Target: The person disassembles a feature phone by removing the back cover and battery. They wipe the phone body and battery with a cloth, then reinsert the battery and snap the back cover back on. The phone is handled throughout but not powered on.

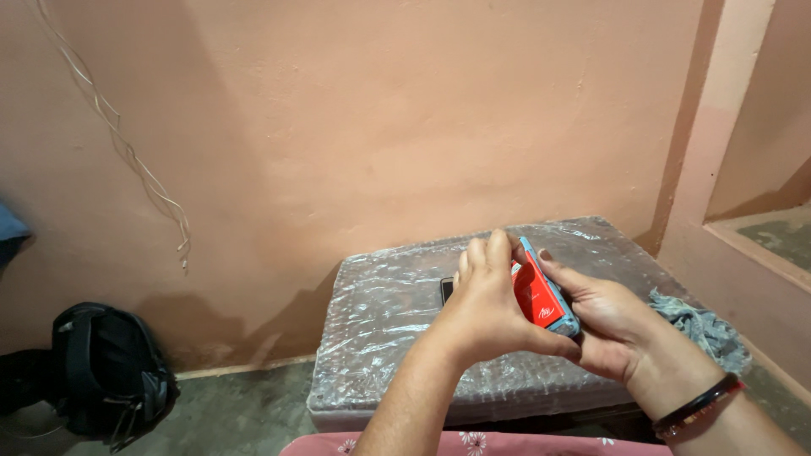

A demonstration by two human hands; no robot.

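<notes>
Head camera looks down at your two hands, close together over the middle of a low table. Your left hand (483, 308) curls its fingers over the top and side of a small phone (545, 291), and your right hand (612, 325) cups it from underneath, so both hands are clamped on it. That phone has a blue-grey edge, and a red part shows inside its open back. It is tilted, with its top end pointing to about 11 o'clock, held just above the table (397, 338), which is wrapped in shiny clear plastic. A dark flat thing (446, 290) peeks out at 9 o'clock from your left hand. A grey rag (701, 325) lies at 3 o'clock. A black bag (106, 371) sits on the floor, far off at 9 o'clock. A thin wire (127, 152) hangs on the pink wall at 10 o'clock.
</notes>
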